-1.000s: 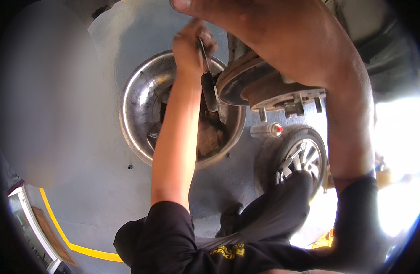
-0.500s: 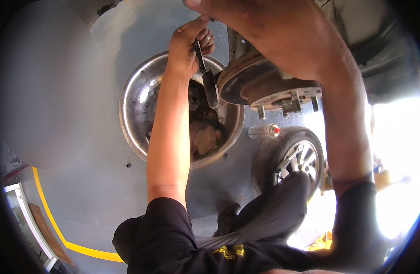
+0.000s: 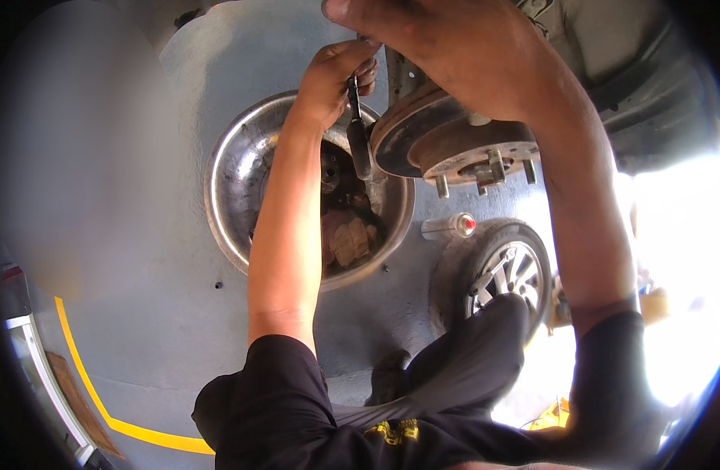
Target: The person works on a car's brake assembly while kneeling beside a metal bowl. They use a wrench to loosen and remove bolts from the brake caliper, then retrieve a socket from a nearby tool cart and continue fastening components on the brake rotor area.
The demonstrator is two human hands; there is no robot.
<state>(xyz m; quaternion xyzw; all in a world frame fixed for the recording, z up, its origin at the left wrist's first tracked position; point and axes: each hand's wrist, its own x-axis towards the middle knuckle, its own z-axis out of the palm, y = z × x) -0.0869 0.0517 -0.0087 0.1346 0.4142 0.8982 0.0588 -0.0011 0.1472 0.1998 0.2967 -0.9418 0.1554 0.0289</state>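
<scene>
My left hand (image 3: 334, 82) is closed, its thumb and fingers round the thin shaft of a dark tool with a thick black grip (image 3: 360, 149). The grip hangs below the hand, just left of the rusty brake disc (image 3: 399, 137); the tool's upper end is hidden. My right hand (image 3: 430, 35) reaches in above the disc, its thumb near the top edge of the picture. Its fingers are out of sight, so I cannot tell what they hold. Wheel studs (image 3: 495, 166) stick out from the hub (image 3: 446, 160).
Beneath my left forearm a round metal bowl (image 3: 219, 188) on the grey floor holds dark parts and a crumpled pale piece (image 3: 352, 241). A spray can (image 3: 446, 227) with a red nozzle lies by a wheel (image 3: 544, 266) with a tool across its rim. Car bodywork (image 3: 642, 102) stands at upper right.
My left hand has shifted slightly right and up, and the tool's shaft stands more upright. My right hand and forearm have moved a little; the bowl and wheel stay put.
</scene>
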